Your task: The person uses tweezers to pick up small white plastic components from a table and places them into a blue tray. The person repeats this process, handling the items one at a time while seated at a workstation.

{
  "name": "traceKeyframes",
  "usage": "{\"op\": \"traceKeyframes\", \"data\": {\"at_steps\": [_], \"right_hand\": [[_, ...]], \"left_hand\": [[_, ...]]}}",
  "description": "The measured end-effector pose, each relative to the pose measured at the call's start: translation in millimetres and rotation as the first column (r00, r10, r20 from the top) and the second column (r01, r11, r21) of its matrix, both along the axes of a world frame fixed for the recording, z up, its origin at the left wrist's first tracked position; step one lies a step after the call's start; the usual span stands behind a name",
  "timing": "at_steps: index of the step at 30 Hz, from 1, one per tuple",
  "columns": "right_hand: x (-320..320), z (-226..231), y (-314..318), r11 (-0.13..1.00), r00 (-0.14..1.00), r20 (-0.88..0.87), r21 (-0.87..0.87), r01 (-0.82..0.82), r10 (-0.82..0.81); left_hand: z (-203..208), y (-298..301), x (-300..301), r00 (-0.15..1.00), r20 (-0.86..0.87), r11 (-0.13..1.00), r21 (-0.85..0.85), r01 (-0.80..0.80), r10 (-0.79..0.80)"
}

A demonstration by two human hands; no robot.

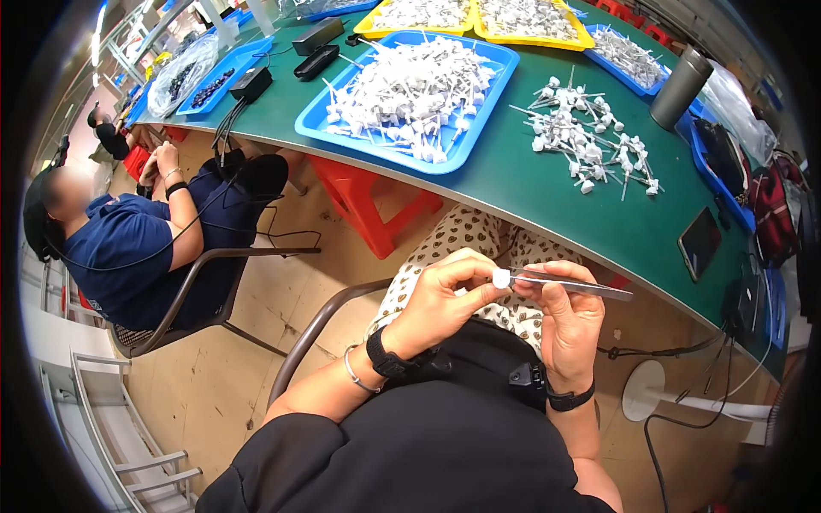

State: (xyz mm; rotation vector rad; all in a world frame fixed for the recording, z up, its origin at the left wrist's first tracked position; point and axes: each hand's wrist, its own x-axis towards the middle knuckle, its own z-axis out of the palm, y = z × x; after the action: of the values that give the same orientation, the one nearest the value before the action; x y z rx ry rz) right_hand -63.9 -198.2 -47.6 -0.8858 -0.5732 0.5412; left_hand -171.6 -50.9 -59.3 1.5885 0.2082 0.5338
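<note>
Possibly the white part (501,279) slips free: the left hand (443,301) pinches it by fingertips alone, and a skewed push from the tweezers (609,291) could flick it onto the floor (214,380) (small piece, easily lost). Part sits between the hands, right by the tweezers' tip, contact unclear; the right hand (571,323) is closed around the tweezers, just beside the left.

Left hand (445,299), right hand (571,318) close together; fingers (481,296) of both curled, pinching; forearms (312,398) bare.
</note>
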Motion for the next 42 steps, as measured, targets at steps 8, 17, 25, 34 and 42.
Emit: {"op": "traceKeyframes", "data": {"at_steps": [8,17,25,34,42], "right_hand": [[-10.8,2.2,1.0,0.98,0.967,0.23,-0.136,0.144,-0.111],[-17.9,-7.7,7.0,0.944,0.843,0.504,-0.144,0.297,-0.188],[-15.7,-8.3,8.1,0.92,0.757,0.621,-0.143,0.365,-0.203],[-14.9,-6.7,8.5,0.891,0.662,0.721,-0.141,0.431,-0.206],[-19.7,-7.9,7.3,0.895,0.769,0.603,-0.198,0.4,-0.21]], "left_hand": [[-6.8,1.2,-0.2,0.995,0.086,0.997,0.06,-0.053,0.048],[-15.5,3.1,-1.3,0.988,0.122,0.968,0.219,-0.123,0.098],[-18.4,3.2,-1.4,0.99,0.104,0.956,0.264,-0.125,0.1],[-17.9,1.6,-0.5,0.987,0.111,0.952,0.272,-0.139,0.112],[-20.8,1.5,-1.2,0.99,0.101,0.962,0.245,-0.121,0.098]]}}
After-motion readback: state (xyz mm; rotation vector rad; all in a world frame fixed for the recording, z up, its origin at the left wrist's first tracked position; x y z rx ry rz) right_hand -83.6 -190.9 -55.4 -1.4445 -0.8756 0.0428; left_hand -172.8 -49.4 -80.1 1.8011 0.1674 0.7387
